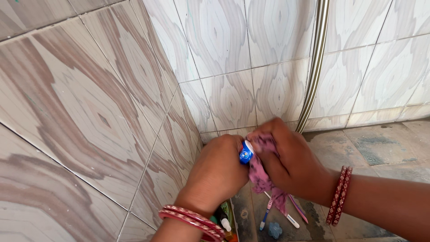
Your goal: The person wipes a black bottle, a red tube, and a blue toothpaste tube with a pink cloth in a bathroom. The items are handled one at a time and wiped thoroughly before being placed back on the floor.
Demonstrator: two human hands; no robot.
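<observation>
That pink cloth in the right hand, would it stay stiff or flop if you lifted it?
The pink cloth is probably floppy: it bunches under the right hand and a tail droops below. It looks thin, so likely light. It wraps against the blue-and-white tube held by the left hand, suggesting it drapes easily.

Patterned grey-brown wall tiles (89,103) fill the left and upper frame, meeting in a corner at centre. Ribbed pipe (315,67) runs down the back wall, upper right. Stained stone floor (376,148) at right. Lower centre on the floor: toothbrushes (265,217), partly hidden, and a small blue round piece (274,230). Green packet (227,210) and small white-capped bottle (226,225) by the bottom edge.
</observation>
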